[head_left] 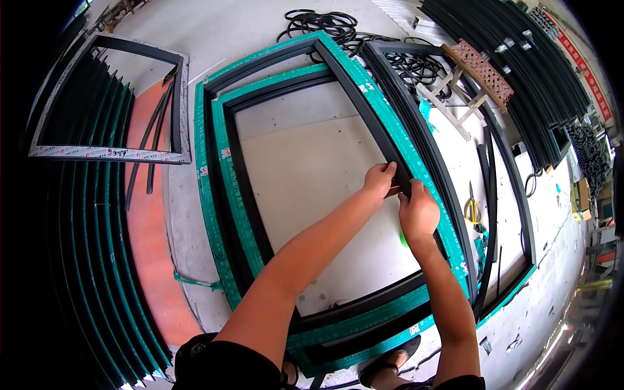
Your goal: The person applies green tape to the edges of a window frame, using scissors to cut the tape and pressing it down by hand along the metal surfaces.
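A large rectangular window frame [351, 71], black with green printed protective film, lies in front of me with a smaller filmed frame [224, 140] inside its outline. Both my hands are at the black bar [364, 114] along the right side of the opening. My left hand [379, 180] is closed on the bar's inner edge, thumb on top and fingers partly hidden below. Just nearer to me, my right hand [419, 211] curls round the same bar, its fingertips out of sight. A small bright green thing [403, 240] shows beside my right wrist.
Another dark frame [530, 227] lies at the right, with yellow-handled scissors [472, 209] and black strips [489, 195] within it. A small wooden stool [481, 71] and coiled black cable [318, 23] are farther back. Green-edged profiles [97, 260] and a white-filmed frame [185, 110] stand left.
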The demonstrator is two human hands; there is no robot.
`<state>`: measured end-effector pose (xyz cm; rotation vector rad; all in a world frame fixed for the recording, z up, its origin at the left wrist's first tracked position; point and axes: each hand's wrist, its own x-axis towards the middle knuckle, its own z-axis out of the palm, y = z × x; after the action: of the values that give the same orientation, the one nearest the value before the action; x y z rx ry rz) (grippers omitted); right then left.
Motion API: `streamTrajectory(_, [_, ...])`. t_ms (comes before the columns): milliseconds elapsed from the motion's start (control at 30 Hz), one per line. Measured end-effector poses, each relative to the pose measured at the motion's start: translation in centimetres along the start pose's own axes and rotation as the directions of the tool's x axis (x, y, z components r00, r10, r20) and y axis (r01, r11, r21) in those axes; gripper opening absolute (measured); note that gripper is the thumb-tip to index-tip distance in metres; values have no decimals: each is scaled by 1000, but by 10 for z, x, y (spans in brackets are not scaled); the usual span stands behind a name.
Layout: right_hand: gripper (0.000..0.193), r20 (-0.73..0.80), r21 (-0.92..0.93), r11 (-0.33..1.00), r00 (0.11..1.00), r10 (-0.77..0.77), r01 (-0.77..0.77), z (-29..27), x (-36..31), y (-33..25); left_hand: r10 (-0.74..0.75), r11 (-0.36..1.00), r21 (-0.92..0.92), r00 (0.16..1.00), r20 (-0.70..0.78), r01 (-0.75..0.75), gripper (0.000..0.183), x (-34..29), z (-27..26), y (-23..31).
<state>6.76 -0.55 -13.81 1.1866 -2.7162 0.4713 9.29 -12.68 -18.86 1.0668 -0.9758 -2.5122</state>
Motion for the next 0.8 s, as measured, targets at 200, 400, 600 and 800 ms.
streamTrajectory(200, [41,-15,56,998,999,29,-28,10,4,18,-34,999,4,998,61,34,31,11,6,-10])
streamTrajectory(400, [24,-106,280,916,957,-269,289,-34,28,69,69,998,-3,993,96,-69,36,24,-14,-19])
streamTrajectory(600, [48,390,268,958,921,-8,-105,-57,-11,135,58,998,-25,985,160,-55,42,5,-29,-6])
streamTrajectory(800, [58,384,271,954,923,16,-129,-51,-28,116,30,998,59,1000,5,-31,43,4,-48,-10])
